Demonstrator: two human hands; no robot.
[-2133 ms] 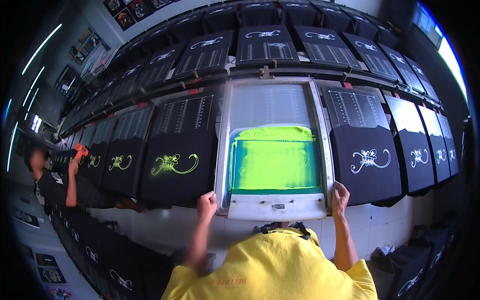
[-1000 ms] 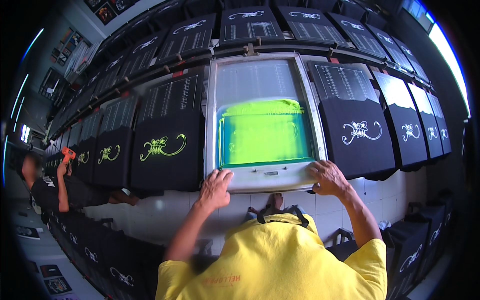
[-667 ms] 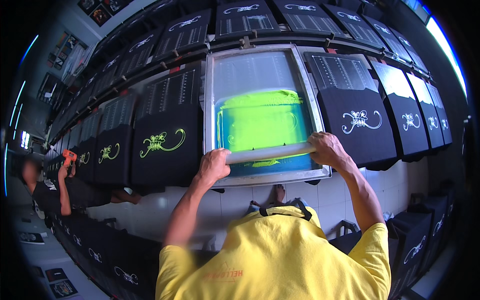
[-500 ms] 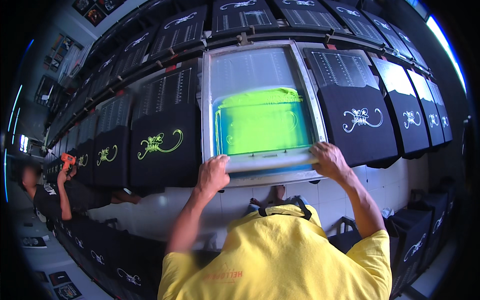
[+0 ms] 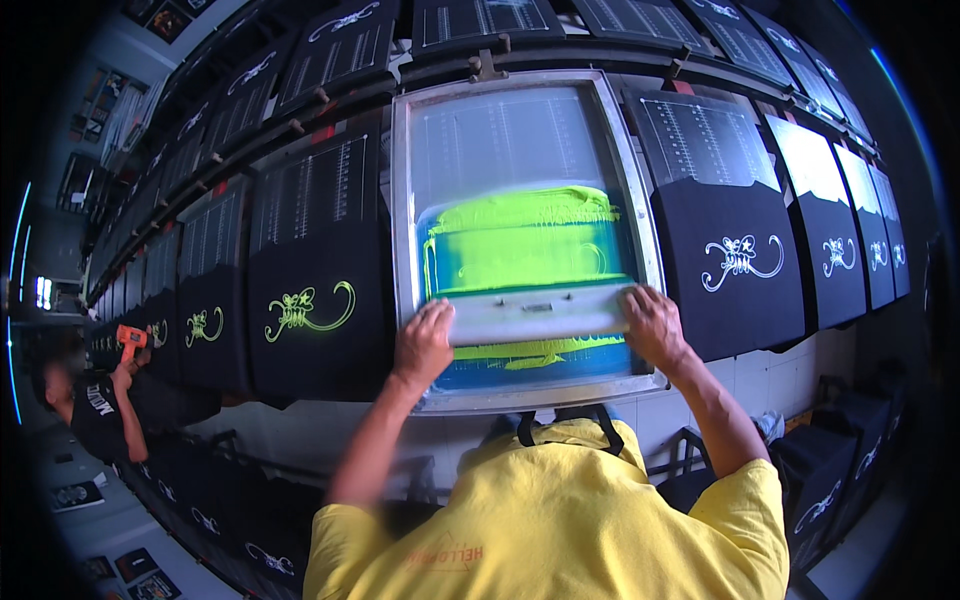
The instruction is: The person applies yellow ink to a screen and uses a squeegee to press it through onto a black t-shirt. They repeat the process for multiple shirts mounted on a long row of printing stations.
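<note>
My left hand [image 5: 424,345] and my right hand [image 5: 655,327] are closed around the two ends of a long pale squeegee [image 5: 540,314]. It lies crosswise over a screen-printing frame [image 5: 403,190] with light metal sides. Bright yellow-green ink [image 5: 515,257] covers the middle of the blue-green mesh beyond the squeegee, with a thicker ridge at its far edge. On the near side of the squeegee, a ragged ink strip [image 5: 545,352] shows. Whatever lies beneath the frame is mostly hidden.
Left of the frame, a black shirt panel [image 5: 320,330] bears a yellow-green scroll design; to the right, another black panel [image 5: 745,265] has a white one. More panels line both rows. At far left, a person [image 5: 110,410] holds an orange tool [image 5: 130,342]. Another row of panels [image 5: 820,480] stands behind me.
The squeegee and both my hands have moved away from the frame's near edge. An ink strip now shows on the squeegee's near side. The whole view has shifted slightly.
</note>
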